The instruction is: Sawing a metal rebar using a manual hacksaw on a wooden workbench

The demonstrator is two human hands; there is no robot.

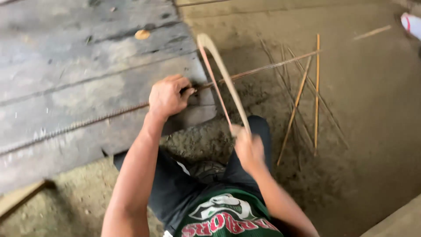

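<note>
Left hand (pixel 168 95) is clenched down on the ribbed steel rod (pixel 263 68), pinning it against the edge of the grey wooden planks (pixel 87 79). Right hand (pixel 248 149) is closed around the handle end of a hacksaw (pixel 221 77), whose frame arches up toward 12 o'clock and crosses the rod just beside the left thumb. Good sawing here, I'd say, wants the rod pressed hard and long, level strokes. Thin bamboo sticks (pixel 316 94) lie scattered on the dirt floor (pixel 372 109) at 3 o'clock.
</note>
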